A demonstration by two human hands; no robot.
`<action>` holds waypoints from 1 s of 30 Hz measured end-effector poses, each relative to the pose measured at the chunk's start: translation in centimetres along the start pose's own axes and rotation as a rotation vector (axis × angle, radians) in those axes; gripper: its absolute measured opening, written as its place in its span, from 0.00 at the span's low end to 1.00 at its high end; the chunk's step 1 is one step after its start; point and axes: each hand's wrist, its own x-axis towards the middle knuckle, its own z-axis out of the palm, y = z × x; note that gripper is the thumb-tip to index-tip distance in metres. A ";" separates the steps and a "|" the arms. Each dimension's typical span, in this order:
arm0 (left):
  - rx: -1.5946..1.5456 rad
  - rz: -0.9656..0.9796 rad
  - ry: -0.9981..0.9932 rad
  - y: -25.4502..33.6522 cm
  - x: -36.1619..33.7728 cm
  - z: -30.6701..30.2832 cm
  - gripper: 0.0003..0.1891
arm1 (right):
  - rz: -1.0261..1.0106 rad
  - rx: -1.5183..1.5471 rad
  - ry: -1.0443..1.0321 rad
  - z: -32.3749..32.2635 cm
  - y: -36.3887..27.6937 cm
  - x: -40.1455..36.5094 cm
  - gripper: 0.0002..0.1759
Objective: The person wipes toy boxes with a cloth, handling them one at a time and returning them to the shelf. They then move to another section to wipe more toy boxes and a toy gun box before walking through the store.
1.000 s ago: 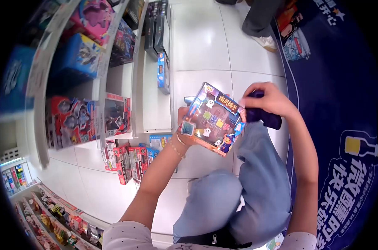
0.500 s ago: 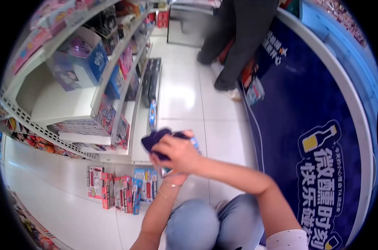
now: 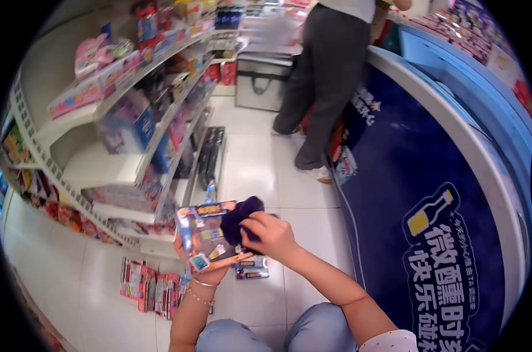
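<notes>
My left hand (image 3: 212,274) grips a colourful boxed toy (image 3: 212,236) from below and from its left side, with the printed, window-like front tilted up towards me. The box's contents are too small to make out. In my right hand (image 3: 273,236) is a bunched dark purple cloth (image 3: 241,215), fingers closed on it, lying against the right part of the box. Beneath the hands, small blue boxes (image 3: 252,267) rest on the floor. Several red boxed toys (image 3: 154,287) stand on the floor to the left.
Stocked white shelves (image 3: 104,170) run along the left. At right is a dark blue counter panel (image 3: 389,176) with white lettering. A person in dark trousers (image 3: 330,70) stands ahead beside it, near a grey case (image 3: 259,82). Black boxes (image 3: 210,155) sit at the shelf's foot.
The view has tilted up. The box has turned so its front shows, and my right hand with the cloth has shifted to its right side.
</notes>
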 end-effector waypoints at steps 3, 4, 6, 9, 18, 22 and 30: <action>0.065 -0.108 -0.113 -1.9 0.4 0.0 0.44 | 0.454 0.119 0.274 -1.9 2.1 -0.6 0.08; 0.047 -0.237 -0.155 -2.9 0.2 -1.6 0.43 | 0.315 0.046 0.356 -2.4 2.0 -0.2 0.09; 0.128 -0.412 -0.131 -5.1 -0.3 -4.6 0.40 | 0.153 0.090 0.186 -3.7 0.0 1.0 0.09; -0.025 -0.404 -0.118 -5.7 -0.5 -1.7 0.40 | 0.309 -0.010 0.019 -2.9 0.6 1.0 0.09; 0.062 -0.068 -0.091 -2.6 0.4 -3.7 0.35 | 1.046 0.787 0.193 1.5 4.4 -1.8 0.18; 0.443 0.107 0.045 -0.9 1.4 -4.7 0.28 | 1.372 1.247 0.295 0.5 5.8 -1.6 0.20; 0.709 -0.242 0.222 -3.5 1.4 -6.7 0.31 | 1.287 1.448 0.023 -0.1 2.2 -1.7 0.25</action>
